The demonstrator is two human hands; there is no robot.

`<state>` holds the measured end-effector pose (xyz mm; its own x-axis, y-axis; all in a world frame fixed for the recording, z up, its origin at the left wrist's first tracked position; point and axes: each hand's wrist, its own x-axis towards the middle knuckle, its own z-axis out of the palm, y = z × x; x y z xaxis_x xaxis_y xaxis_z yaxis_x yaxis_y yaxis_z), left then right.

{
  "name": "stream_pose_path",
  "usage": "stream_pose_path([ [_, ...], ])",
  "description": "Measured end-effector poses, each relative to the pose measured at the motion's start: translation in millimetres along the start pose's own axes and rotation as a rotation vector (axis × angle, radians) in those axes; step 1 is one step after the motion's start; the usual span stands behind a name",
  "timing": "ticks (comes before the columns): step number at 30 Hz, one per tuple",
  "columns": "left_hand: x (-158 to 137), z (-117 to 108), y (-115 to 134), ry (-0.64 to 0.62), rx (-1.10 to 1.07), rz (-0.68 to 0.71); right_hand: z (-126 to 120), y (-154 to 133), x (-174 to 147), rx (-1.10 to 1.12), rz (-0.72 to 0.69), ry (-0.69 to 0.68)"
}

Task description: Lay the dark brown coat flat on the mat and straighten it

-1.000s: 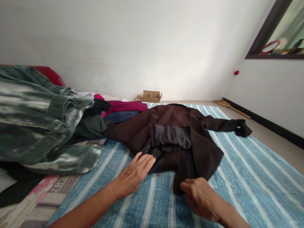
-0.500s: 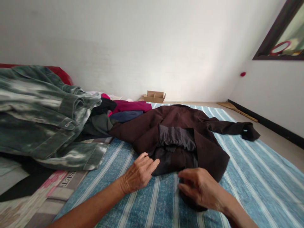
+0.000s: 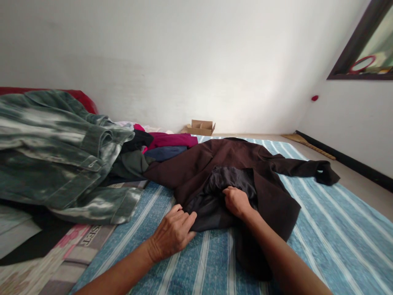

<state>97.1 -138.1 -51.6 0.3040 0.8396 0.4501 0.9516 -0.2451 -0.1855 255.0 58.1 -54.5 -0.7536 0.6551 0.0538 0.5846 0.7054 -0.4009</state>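
A dark brown jacket (image 3: 251, 164) lies spread on a blue striped bedsheet (image 3: 322, 229), one sleeve (image 3: 307, 168) stretched to the right. Its shiny dark lining (image 3: 224, 180) is turned out near the middle. My left hand (image 3: 172, 233) pinches the lower edge of the lining against the sheet. My right hand (image 3: 236, 201) is closed on a bunch of lining further up, with my forearm lying across the jacket's hem.
A green washed denim jacket (image 3: 55, 151) tops a pile of clothes (image 3: 153, 149) at the left. A patterned cloth (image 3: 46, 262) lies at the lower left. A small cardboard box (image 3: 199, 127) sits by the far wall, a window frame (image 3: 362, 53) at the upper right.
My right hand left the jacket's lower hem and moved up and forward onto the lining, closing on it. My left hand slid slightly and closed on the lining's edge. The view shifted a little.
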Motion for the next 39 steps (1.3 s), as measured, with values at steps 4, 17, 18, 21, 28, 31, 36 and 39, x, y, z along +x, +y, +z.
stream_pose_path([
  [4,-0.7,0.7,0.1,0.045,0.027,-0.026,-7.0,23.3,9.6,0.322,0.08,0.072],
  [17,35.3,-30.7,10.7,-0.188,-0.335,-0.119,-16.1,45.7,20.8,1.059,0.141,0.175],
  [18,44.0,-32.9,11.8,-0.185,-0.432,-0.114,-17.6,45.8,21.7,1.074,0.141,0.176],
  [21,76.2,-22.3,13.2,-0.231,-0.616,-0.134,-20.3,45.2,24.8,1.103,0.146,0.187],
  [28,142.8,47.5,-8.7,-0.506,-0.273,-0.512,-27.7,46.7,37.7,1.157,0.177,0.227],
  [31,155.6,53.4,-23.6,-0.464,-0.254,-0.527,-32.5,54.4,46.2,1.197,0.213,0.276],
  [36,171.0,47.8,-39.7,-0.438,-0.289,-0.445,-35.6,70.3,53.9,1.28,0.299,0.341],
  [39,180.5,47.5,-46.4,-0.409,-0.329,-0.394,-35.5,76.9,51.8,1.324,0.324,0.348],
])
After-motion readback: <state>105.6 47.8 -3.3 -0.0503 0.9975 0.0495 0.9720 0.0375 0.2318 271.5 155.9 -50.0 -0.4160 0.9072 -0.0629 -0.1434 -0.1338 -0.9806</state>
